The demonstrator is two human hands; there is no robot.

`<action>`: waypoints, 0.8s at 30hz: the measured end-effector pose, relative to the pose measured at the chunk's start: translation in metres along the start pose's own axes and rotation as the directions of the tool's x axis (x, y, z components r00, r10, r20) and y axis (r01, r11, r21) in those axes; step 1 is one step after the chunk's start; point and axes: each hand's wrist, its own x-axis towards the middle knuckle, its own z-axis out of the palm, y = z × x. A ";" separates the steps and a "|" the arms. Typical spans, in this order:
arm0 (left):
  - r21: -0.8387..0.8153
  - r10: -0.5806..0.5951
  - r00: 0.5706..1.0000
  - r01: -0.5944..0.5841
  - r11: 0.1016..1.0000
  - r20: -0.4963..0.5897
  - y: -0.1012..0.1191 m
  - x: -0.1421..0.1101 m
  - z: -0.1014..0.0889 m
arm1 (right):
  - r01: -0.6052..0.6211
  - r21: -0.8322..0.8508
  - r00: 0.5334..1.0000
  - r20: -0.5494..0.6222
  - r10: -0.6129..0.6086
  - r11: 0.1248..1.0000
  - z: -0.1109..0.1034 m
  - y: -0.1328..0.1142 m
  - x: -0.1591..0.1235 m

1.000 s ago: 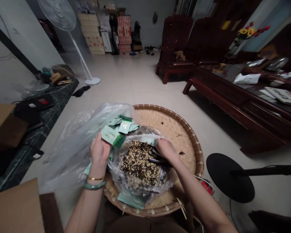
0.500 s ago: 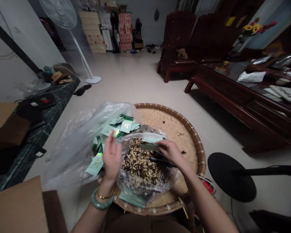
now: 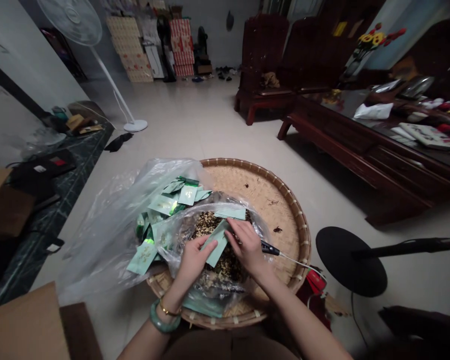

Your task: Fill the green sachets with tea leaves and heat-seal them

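Observation:
Between both hands is a pale green packet (image 3: 217, 246), tilted above a plastic bag of dark and cream dried flakes (image 3: 206, 223). My left hand (image 3: 193, 260) pinches its left edge with the thumb on top. The fingers of my right hand (image 3: 247, 246) close on its upper right end. Flat green packets (image 3: 230, 213) lie on the flakes just beyond. A black-handled tool with a white cord (image 3: 270, 248) rests beside my right hand, its front end hidden. Left of the flakes, a clear plastic bag (image 3: 112, 225) holds several green packets (image 3: 163, 205).
Everything sits on a round woven bamboo tray (image 3: 303, 235). A black round stand base (image 3: 350, 260) is at the right, a cardboard box (image 3: 22, 325) at the lower left. A white fan (image 3: 135, 125) and a dark wooden table (image 3: 360, 155) stand farther off.
My left hand, open and empty before, has moved right and taken hold of the packet. My right hand has brought the packet down and nearer. The view has shifted slightly.

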 end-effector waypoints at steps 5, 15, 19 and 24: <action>-0.089 -0.070 0.997 0.072 0.993 0.025 -0.002 -0.003 0.002 | 0.091 -0.014 0.994 -0.062 -0.092 0.996 0.007 0.003 -0.007; 0.194 0.149 0.976 -0.117 0.974 -0.158 -0.010 -0.002 -0.011 | -0.025 0.223 0.997 0.073 0.009 0.974 -0.014 -0.002 0.004; 0.271 0.334 0.939 -0.302 0.914 -0.081 -0.018 0.000 -0.017 | -0.182 0.234 0.945 0.311 0.104 0.955 -0.016 -0.006 0.002; 0.313 0.337 0.940 -0.333 0.890 0.043 -0.020 0.001 -0.020 | -0.222 0.387 0.889 0.457 0.023 0.895 -0.013 -0.010 0.002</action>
